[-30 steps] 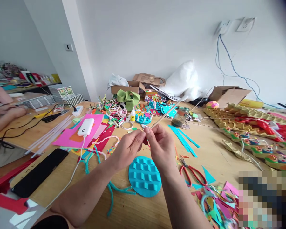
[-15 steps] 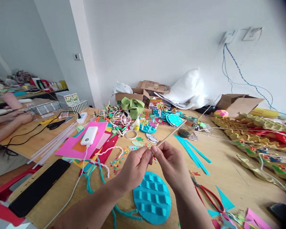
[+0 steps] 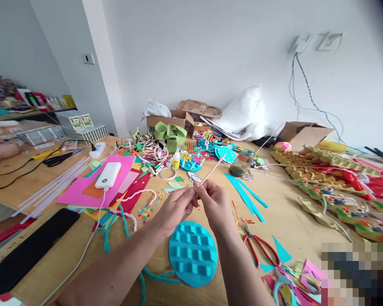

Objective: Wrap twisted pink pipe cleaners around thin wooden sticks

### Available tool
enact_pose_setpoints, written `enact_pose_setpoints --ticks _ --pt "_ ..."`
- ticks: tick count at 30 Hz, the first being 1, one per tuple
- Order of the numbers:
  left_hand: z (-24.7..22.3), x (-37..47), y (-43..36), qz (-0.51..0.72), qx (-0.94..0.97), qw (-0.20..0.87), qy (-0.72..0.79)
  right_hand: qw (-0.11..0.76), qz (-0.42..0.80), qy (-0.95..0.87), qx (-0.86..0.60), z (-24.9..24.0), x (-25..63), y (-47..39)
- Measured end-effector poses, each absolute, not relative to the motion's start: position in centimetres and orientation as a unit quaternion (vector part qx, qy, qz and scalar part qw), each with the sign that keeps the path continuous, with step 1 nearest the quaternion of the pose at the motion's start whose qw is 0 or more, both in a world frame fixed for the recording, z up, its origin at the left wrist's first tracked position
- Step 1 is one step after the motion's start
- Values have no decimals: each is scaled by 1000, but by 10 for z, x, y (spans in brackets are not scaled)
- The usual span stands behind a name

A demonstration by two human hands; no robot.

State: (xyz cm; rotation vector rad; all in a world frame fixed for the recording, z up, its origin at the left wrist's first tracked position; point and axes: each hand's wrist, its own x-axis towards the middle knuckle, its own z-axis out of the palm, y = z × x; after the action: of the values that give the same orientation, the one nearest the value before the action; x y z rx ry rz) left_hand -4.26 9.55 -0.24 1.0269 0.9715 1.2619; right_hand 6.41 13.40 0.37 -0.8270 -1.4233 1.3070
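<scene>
A thin wooden stick [image 3: 214,168] slants up and away from my two hands, which meet above the table. My right hand [image 3: 213,205] pinches it near its lower end between thumb and fingers. Closed beside it, my left hand [image 3: 180,206] has its fingertips at that same end, partly covered by the right hand. Below them lies a blue paper oval [image 3: 193,255] with rows of raised folded strips. Red-handled scissors [image 3: 258,246] rest to its right, and blue fuzzy pipe cleaners [image 3: 159,278] to its left.
A white power bank [image 3: 108,175] sits on pink paper [image 3: 73,187], its cable running forward. Beyond my hands are a tape roll [image 3: 167,173], a glue bottle [image 3: 176,160] and a glass jar [image 3: 239,165]. Egg cartons [image 3: 306,170] fill the right. Another person's hand [image 3: 3,151] is far left.
The camera view has turned slightly right, so the table's things sit further left. Both hands stay together at the stick, which now points up a little more steeply.
</scene>
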Motion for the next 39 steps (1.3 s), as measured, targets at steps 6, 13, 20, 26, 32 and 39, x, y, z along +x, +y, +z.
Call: enact_pose_setpoints --ticks 6,13,20,26,32,39 --pt "-1 -54 99 506 431 625 409 485 566 -569 -346 5 70 141" --pt "-4 -60 103 495 444 624 410 455 569 -589 -348 -2 74 148" --pt "-3 -59 101 475 464 617 422 457 572 -590 -340 -4 75 149" --pt "-6 -57 103 481 507 574 426 443 587 -598 -319 0 72 145" --pt "-7 -54 102 502 512 541 440 455 569 -600 -330 -2 72 146" --pt "-3 -53 101 483 495 573 439 455 573 -602 -321 1 75 147"
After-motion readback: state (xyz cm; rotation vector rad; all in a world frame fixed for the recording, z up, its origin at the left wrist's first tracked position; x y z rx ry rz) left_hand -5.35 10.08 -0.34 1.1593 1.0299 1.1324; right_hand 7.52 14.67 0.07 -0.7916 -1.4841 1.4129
